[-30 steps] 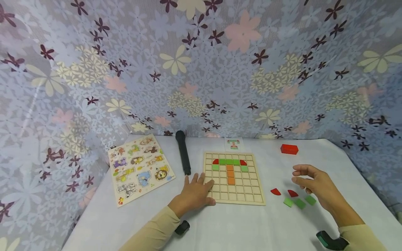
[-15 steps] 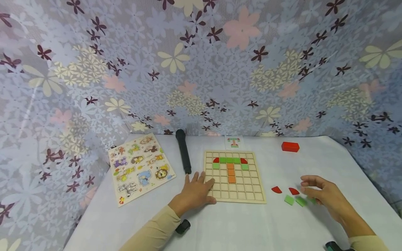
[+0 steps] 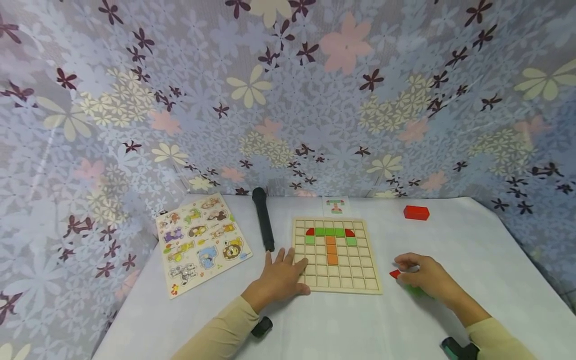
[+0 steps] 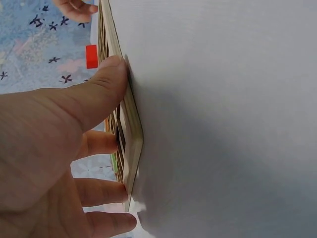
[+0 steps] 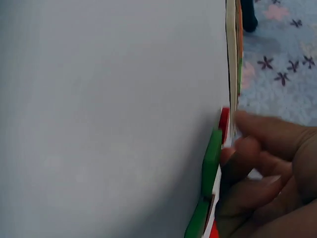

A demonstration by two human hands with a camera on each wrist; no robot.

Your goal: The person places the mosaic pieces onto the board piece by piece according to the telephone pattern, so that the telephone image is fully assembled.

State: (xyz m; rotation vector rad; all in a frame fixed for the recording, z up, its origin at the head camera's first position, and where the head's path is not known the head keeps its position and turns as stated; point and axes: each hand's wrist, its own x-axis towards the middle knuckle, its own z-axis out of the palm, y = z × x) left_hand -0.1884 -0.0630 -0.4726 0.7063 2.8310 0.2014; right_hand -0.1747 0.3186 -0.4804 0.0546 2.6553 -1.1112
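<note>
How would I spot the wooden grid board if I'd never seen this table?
On the white-covered table, find the left hand, resting at one corner of the wooden grid board. Unlike the animal puzzle board further left, it is divided into small squares, with a T-like pattern of green, red and orange pieces.

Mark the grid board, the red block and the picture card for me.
Grid board (image 3: 343, 260): head view, on a bare cell.
Red block (image 3: 416, 214): head view, on its front face.
Picture card (image 3: 335, 206): head view, on its printed design.
</note>
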